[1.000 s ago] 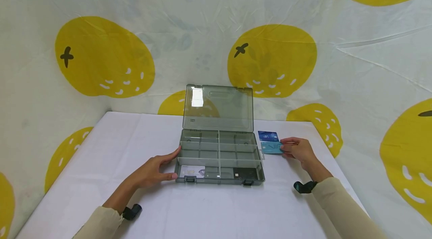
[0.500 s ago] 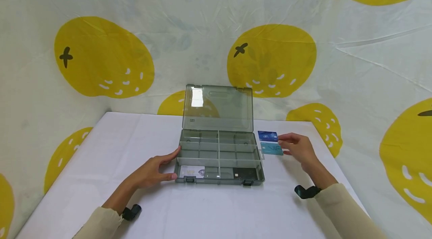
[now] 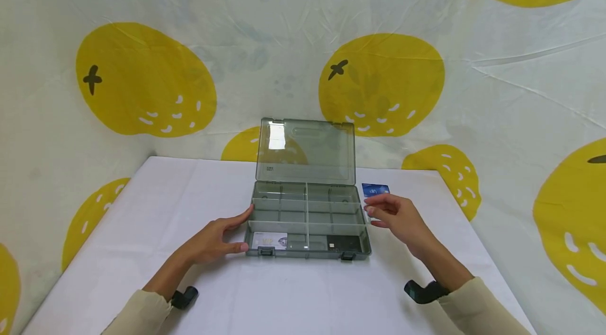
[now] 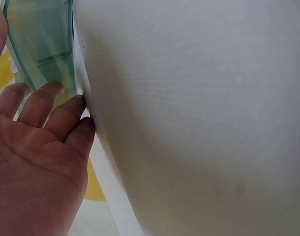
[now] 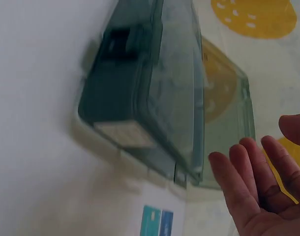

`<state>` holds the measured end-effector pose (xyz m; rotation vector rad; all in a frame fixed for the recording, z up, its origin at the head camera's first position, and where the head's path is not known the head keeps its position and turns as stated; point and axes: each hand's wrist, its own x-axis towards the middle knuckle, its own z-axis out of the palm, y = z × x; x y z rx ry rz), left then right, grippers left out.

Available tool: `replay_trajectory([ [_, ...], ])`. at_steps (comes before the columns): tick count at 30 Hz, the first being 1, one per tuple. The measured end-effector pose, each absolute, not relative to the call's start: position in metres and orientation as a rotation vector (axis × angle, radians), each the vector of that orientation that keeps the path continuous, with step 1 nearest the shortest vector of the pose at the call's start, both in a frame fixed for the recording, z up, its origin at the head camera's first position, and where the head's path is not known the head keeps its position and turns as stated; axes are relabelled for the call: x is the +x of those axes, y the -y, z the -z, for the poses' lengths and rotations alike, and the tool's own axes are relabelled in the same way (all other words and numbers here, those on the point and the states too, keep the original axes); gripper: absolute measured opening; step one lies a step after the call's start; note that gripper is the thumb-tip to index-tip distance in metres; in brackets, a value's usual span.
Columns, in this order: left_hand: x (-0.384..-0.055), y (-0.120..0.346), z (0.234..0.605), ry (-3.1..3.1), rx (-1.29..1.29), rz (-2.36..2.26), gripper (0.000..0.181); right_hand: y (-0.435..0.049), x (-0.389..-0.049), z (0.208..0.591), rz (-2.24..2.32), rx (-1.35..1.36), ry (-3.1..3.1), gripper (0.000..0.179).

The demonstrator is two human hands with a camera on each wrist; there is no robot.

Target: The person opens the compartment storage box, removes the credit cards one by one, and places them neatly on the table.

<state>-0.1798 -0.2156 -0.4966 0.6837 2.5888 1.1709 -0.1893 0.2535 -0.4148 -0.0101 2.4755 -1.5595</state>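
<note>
A grey see-through organizer box (image 3: 305,254) stands with its lid (image 3: 312,153) raised. My left hand (image 3: 210,240) rests against the box's left side, fingers extended and thumb at the front corner. Beside the right wall hovers my right hand (image 3: 402,224), its loosely bent fingers holding nothing. A dark blue card (image 3: 376,190) lies behind that hand. The teal card (image 5: 150,220) lies alongside the blue one on the table in the right wrist view; the hand hides it in the head view. Inside the front compartments are a white VIP card (image 3: 270,240) at left and a black card (image 3: 349,243) at right.
Clear dividers (image 3: 279,223) split the box into compartments. A white cloth (image 3: 284,298) covers the table. Behind it hangs a pale curtain (image 3: 265,35) printed with yellow fruit. Both wrists carry a dark camera strap.
My right hand has let go of the teal card and moved left, up to the box's right wall. My left hand and the box have stayed put.
</note>
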Motion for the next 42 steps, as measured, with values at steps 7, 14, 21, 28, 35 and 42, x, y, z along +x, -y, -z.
replay_trajectory([
  [7,-0.179,0.216,0.496,-2.591,0.691,-1.175,0.098,-0.235,-0.178,0.419,1.562,-0.119,-2.325,0.037],
  [14,-0.180,0.216,0.496,-2.594,0.694,-1.166,0.098,-0.222,-0.175,0.428,1.483,-0.207,-2.240,0.042],
  [21,-0.180,0.216,0.497,-2.588,0.695,-1.176,0.097,-0.208,-0.179,0.431,1.477,-0.242,-2.193,0.043],
  [28,-0.180,0.216,0.497,-2.578,0.695,-1.183,0.097,-0.198,-0.180,0.437,1.452,-0.181,-2.193,0.040],
  [35,-0.180,0.216,0.498,-2.575,0.681,-1.181,0.098,-0.193,-0.181,0.439,1.474,-0.114,-2.170,0.037],
  [42,-0.180,0.216,0.497,-2.579,0.685,-1.179,0.097,-0.190,-0.179,0.444,1.550,-0.131,-2.119,0.038],
])
